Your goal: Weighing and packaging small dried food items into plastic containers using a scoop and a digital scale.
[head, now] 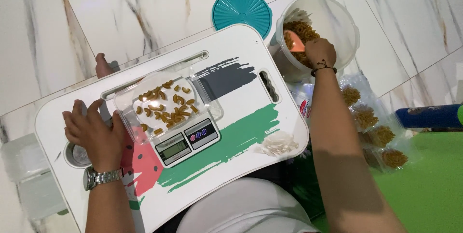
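My left hand point(91, 129) rests flat on the white lap table point(241, 54), fingers spread, just left of a clear plastic tray point(202, 95) holding several brown macaroni pieces point(166, 105). The tray sits on a small digital kitchen scale point(188, 141). My right hand point(319, 52) reaches into a large clear tub point(345, 18) of macaroni on the floor and grips an orange scoop point(294, 40) dug into the pasta.
A teal round lid point(241, 10) lies on the marble floor beyond the table. Several small filled pasta bags point(374, 132) lie on the right by a green mat point(434, 180). Crumpled empty bags point(279, 144) sit on the table's right edge. A blue cylinder point(427, 116) lies far right.
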